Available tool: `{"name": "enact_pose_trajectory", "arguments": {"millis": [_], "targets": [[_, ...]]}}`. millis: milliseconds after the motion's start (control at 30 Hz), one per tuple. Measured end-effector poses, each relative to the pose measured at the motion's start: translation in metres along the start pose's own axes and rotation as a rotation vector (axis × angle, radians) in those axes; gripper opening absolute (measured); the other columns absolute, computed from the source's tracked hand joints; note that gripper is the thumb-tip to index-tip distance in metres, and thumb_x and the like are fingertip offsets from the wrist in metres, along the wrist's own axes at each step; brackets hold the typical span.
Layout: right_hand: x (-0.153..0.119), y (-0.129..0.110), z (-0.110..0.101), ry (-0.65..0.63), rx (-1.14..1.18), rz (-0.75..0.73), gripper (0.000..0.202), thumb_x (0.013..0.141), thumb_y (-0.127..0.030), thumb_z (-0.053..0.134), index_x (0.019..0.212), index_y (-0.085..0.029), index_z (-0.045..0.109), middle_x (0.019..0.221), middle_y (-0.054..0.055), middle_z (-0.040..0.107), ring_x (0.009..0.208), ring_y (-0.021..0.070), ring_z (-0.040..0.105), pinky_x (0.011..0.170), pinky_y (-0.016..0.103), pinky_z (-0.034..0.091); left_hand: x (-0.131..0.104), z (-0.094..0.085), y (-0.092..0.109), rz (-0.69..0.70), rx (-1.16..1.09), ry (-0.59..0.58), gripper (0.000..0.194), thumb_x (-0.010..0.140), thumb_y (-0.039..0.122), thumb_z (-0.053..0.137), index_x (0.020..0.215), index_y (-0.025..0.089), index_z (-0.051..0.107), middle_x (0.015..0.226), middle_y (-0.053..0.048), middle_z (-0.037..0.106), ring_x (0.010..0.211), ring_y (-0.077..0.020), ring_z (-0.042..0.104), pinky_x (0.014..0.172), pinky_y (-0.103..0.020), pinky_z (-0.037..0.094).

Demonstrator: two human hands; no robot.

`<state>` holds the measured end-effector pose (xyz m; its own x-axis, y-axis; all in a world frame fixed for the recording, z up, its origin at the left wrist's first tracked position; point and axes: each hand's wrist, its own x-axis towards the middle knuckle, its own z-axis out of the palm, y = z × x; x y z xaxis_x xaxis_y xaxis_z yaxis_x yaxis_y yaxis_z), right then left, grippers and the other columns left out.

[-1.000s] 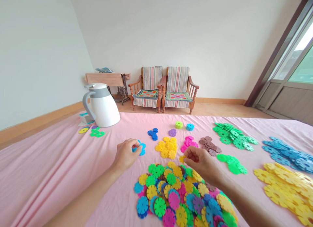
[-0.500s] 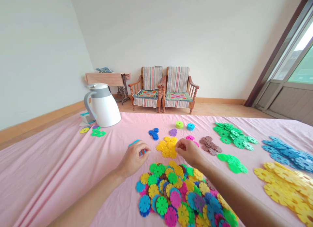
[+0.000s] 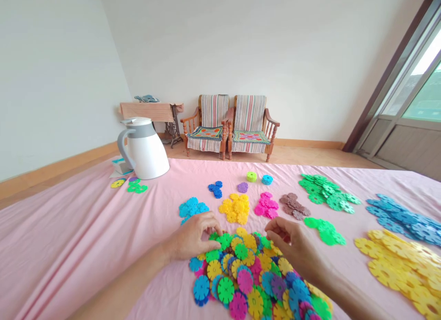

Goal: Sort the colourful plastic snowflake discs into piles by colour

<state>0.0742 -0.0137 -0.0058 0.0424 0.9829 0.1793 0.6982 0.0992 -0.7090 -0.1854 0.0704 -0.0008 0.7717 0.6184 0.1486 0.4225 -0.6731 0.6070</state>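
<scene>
A mixed pile of flower-shaped plastic discs (image 3: 241, 274) in many colours lies in front of me. My left hand (image 3: 195, 235) is at its upper left edge, thumb and fingers apart around some green discs (image 3: 223, 241). At the upper right edge my right hand (image 3: 292, 242) hovers with curled fingers, a gap between thumb and forefinger; I see nothing held there. Beyond the hands are small single-colour heaps: light blue discs (image 3: 193, 207), yellow discs (image 3: 236, 207), pink discs (image 3: 266, 205) and brown discs (image 3: 294, 206).
Larger heaps of green (image 3: 327, 191), blue (image 3: 404, 216) and yellow discs (image 3: 399, 265) lie to the right on the pink cloth (image 3: 138, 228). A white jug (image 3: 146, 152) stands at the back left. Dark blue (image 3: 215, 190) and purple discs (image 3: 242, 187) lie farther back.
Both hands have drawn back from the yellow heap toward the mixed pile, and their fingers have spread. The light blue and pink heaps, partly covered before, show more fully.
</scene>
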Motion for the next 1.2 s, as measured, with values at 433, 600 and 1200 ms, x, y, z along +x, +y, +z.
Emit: {"name": "enact_pose_trajectory", "arguments": {"millis": [433, 600, 1200], "targets": [[-0.001, 0.009, 0.007, 0.067, 0.01, -0.008, 0.017, 0.081, -0.026, 0.045, 0.071, -0.021, 0.058, 0.059, -0.002, 0.058, 0.055, 0.0123, 0.052, 0.052, 0.023, 0.037, 0.0, -0.003, 0.006, 0.018, -0.014, -0.025, 0.016, 0.07, 0.024, 0.071, 0.081, 0.02, 0.062, 0.086, 0.0, 0.059, 0.081, -0.0152, 0.053, 0.073, -0.024, 0.041], [-0.003, 0.002, 0.005, 0.075, 0.029, -0.01, 0.017, 0.081, -0.024, 0.046, 0.07, -0.02, 0.059, 0.059, -0.002, 0.058, 0.055, 0.0126, 0.052, 0.052, 0.024, 0.037, 0.002, -0.001, 0.013, -0.016, -0.052, 0.028, 0.014, 0.068, 0.013, 0.067, 0.074, 0.018, 0.056, 0.081, 0.002, 0.058, 0.077, -0.0134, 0.052, 0.069, -0.023, 0.04], [-0.003, 0.001, -0.019, 0.2, -0.104, -0.087, 0.013, 0.079, -0.023, 0.047, 0.074, -0.02, 0.058, 0.067, 0.001, 0.061, 0.06, 0.0141, 0.054, 0.055, 0.024, 0.039, 0.007, 0.025, 0.037, -0.17, -0.113, 0.316, 0.007, 0.082, 0.023, 0.056, 0.079, 0.018, 0.06, 0.076, 0.0, 0.063, 0.066, -0.0129, 0.056, 0.061, -0.024, 0.044]]}}
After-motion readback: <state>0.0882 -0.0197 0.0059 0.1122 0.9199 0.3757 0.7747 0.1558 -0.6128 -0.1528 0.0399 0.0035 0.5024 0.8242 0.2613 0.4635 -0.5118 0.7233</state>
